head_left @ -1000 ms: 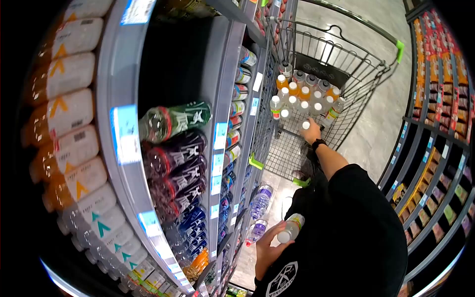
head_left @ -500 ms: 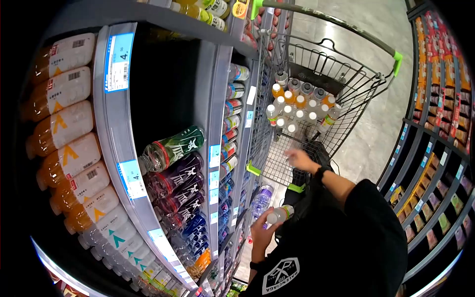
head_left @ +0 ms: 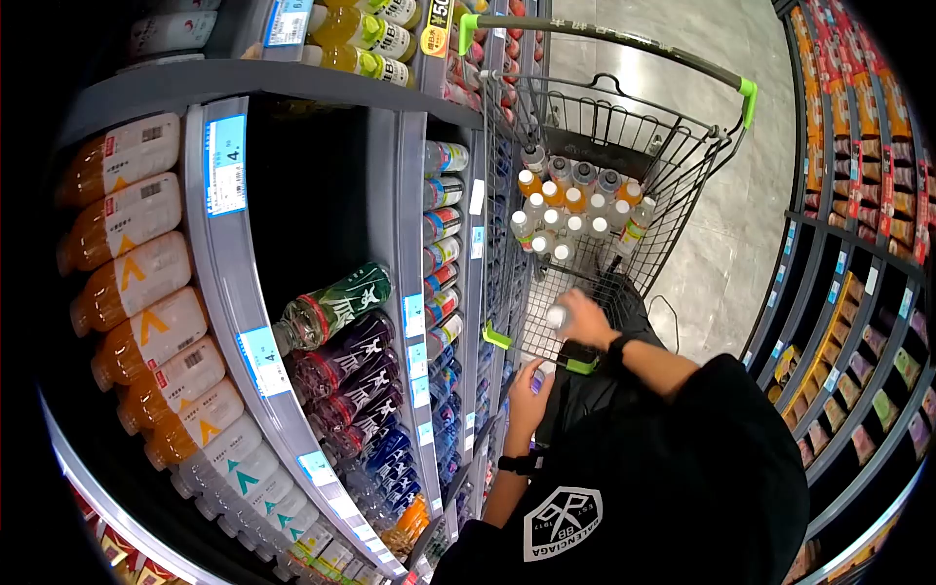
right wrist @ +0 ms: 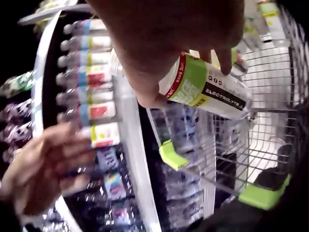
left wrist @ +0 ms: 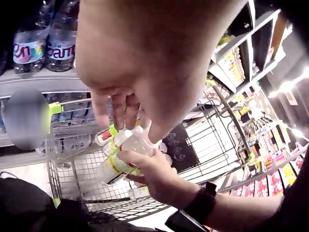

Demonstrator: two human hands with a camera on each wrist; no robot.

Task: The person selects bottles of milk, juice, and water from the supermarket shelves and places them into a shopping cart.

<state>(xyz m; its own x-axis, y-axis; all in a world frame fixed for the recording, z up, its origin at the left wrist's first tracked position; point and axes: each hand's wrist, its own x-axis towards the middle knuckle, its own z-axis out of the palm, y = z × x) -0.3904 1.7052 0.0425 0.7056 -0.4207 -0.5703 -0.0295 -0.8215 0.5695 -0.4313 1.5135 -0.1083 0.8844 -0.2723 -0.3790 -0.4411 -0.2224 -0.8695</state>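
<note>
My right hand [head_left: 585, 320] grips a clear bottle with a white cap above the cart's wire basket. In the right wrist view the bottle [right wrist: 210, 89] lies tilted under the fingers, its white and green label reading "ELECTROLYTE". My left hand [head_left: 527, 395] is close to the cart's near corner, beside the shelf. It holds nothing; the right wrist view shows that left hand [right wrist: 46, 169] with fingers extended, slightly blurred. Inside the shopping cart [head_left: 682, 210], several white-capped bottles [head_left: 573, 224] and some orange ones stand upright in rows toward the far end.
A drinks shelf [head_left: 219, 263] runs along the left, with orange bottles [head_left: 151, 263], a green-labelled bottle [head_left: 346, 304] and dark purple bottles [head_left: 346, 375]. The cart's handle [head_left: 614, 44] is at the far end. Snack racks [head_left: 858, 322] line the right side across a tiled floor [head_left: 721, 258].
The bottle has passed from my left hand to my right hand. The right hand had released another bottle among those in the cart and drawn back. The view has shifted slightly.
</note>
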